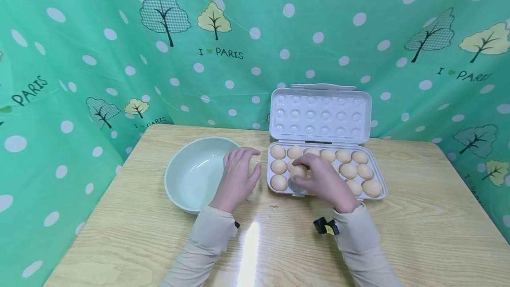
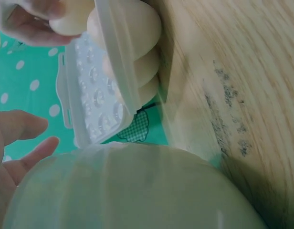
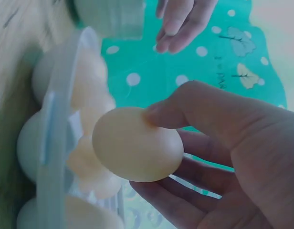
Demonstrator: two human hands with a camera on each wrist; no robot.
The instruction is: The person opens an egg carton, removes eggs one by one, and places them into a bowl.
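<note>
An egg [image 3: 137,144] is pinched between the thumb and fingers of my right hand [image 1: 324,181], just above the front row of the egg carton [image 1: 320,115]. The carton stands with its lid raised, and rows of pale brown eggs [image 1: 372,188] fill most of its hollows. One front hollow under the held egg shows bare; my hand hides part of the front row. My left hand [image 1: 238,176] hovers at the right rim of a pale green bowl [image 1: 195,176], fingers loosely bent and holding nothing. In the left wrist view its thumb and fingertip stand apart.
Both the bowl and the carton stand on a light wooden table [image 1: 430,216], bowl left, carton right. A green dotted curtain [image 1: 279,48] hangs behind the table and along its sides.
</note>
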